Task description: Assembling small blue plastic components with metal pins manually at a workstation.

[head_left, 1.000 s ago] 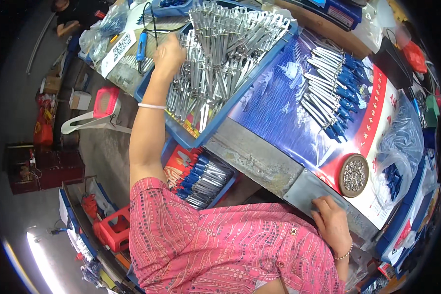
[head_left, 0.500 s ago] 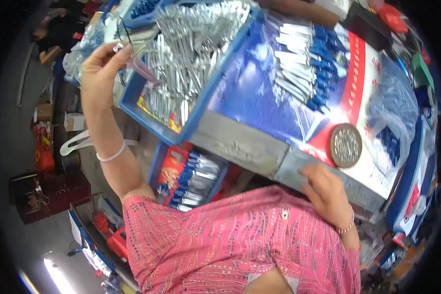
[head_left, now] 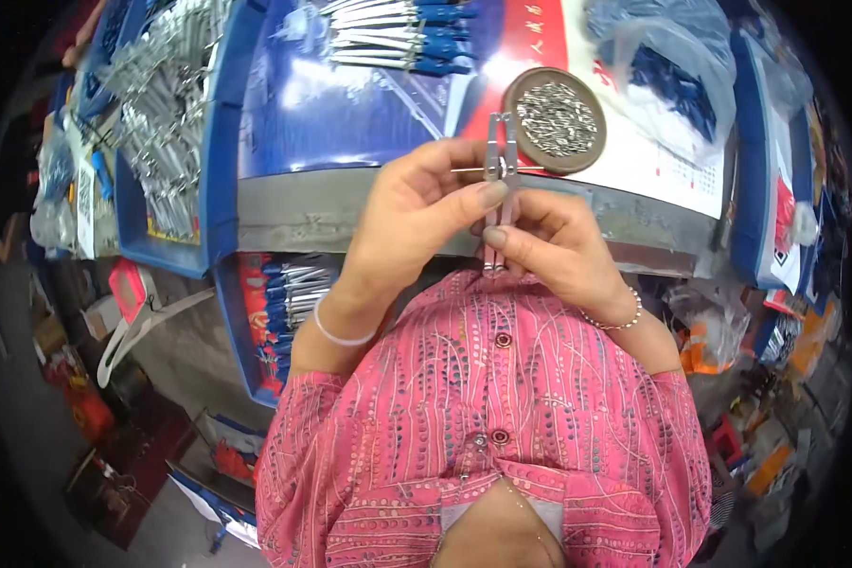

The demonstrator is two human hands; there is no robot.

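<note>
Wide head-worn view, facing downward

Silvery piece, pink dotted shirt

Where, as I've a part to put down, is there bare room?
The blue sheet between the blue bin and left hand, below the blue-ended parts; also the grey bench edge beneath it. Crowded: the bin, and the right, around the round dish and plastic bag.

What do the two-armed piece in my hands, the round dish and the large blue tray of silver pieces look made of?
Two-armed piece: probably smooth bare metal; it's silvery and shiny.
Round dish: matte brown; wood, plastic or pottery, can't tell.
Blue tray: likely moulded plastic, judging by its uniform colour.
</note>
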